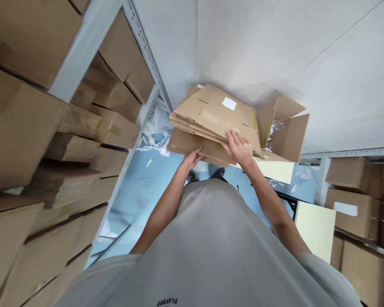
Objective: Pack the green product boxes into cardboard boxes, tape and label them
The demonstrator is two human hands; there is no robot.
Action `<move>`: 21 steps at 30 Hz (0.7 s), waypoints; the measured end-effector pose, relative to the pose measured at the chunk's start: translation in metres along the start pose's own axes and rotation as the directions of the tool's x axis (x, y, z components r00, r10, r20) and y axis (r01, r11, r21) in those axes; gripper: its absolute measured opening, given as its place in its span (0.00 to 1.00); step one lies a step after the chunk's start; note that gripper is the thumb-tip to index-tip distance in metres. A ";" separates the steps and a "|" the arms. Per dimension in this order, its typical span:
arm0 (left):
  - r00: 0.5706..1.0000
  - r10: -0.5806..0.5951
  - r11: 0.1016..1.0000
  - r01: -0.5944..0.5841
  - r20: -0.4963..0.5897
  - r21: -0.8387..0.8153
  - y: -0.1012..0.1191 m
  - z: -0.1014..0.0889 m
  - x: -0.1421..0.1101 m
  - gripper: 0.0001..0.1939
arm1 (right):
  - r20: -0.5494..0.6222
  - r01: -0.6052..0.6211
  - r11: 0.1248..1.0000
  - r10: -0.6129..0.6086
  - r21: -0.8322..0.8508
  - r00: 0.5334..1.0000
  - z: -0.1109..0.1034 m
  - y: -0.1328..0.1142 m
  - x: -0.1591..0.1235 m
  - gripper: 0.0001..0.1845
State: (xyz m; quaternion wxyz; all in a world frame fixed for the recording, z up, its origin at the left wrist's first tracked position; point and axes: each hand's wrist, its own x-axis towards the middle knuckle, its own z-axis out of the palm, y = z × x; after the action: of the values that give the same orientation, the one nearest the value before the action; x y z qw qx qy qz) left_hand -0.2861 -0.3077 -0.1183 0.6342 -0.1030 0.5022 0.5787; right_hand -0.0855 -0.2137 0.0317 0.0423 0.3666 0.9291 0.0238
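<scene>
A stack of flattened cardboard boxes [214, 108] lies in front of me against the wall, a white label on its top sheet. Below its front edge, a lower flattened cardboard box [182, 141] sticks out towards me. My left hand [193, 158] is closed on this lower sheet's near edge, thumb on top and the other fingers largely hidden underneath. On the upper stack's front edge, my right hand [239, 146] has its fingers bent over the top sheets and its thumb at the edge. An open cardboard box [294, 138] with clear plastic inside stands right of the stack.
Shelving with cardboard boxes [83, 166] runs close along my left. More boxes [352, 213] fill a rack at right. A pale yellow board [315, 230] on a black frame is beside my right arm. Paper scraps [155, 132] litter the blue floor [137, 183].
</scene>
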 end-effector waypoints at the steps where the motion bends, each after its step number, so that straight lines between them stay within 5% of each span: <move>1: 0.998 -0.002 1.000 0.002 -0.064 0.003 0.000 0.002 0.001 0.14 | -0.012 -0.001 1.000 0.001 0.002 1.000 0.000 0.001 0.001 0.38; 5: 0.993 0.018 0.999 -0.015 -0.117 0.030 0.007 -0.021 -0.017 0.15 | -0.044 -0.015 1.000 0.015 0.010 0.999 -0.004 0.009 0.004 0.38; 8: 0.990 0.090 0.992 -0.080 -0.113 0.096 0.021 -0.067 -0.056 0.18 | -0.079 -0.025 0.999 0.027 0.025 0.997 -0.003 0.012 0.005 0.38; 11: 0.947 0.231 0.970 -0.205 -0.222 0.133 0.040 -0.117 -0.099 0.23 | -0.101 -0.029 0.998 0.034 0.053 0.994 0.008 0.003 -0.002 0.37; 16: 0.719 0.520 0.846 -0.354 -0.462 0.399 0.075 -0.155 -0.153 0.25 | 0.047 -0.029 0.996 0.025 0.080 0.999 0.054 -0.037 -0.032 0.32; 21: 0.437 0.859 0.448 -0.387 -0.267 0.806 0.111 -0.149 -0.206 0.27 | 0.242 -0.071 0.990 0.039 0.123 0.969 0.106 -0.063 -0.056 0.29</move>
State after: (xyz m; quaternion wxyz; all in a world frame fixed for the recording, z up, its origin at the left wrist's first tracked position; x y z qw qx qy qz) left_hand -0.4200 -0.5098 0.0170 0.1211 0.1358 0.8481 0.4977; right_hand -0.0772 -0.2962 -0.0753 0.1291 0.3945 0.9062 -0.0805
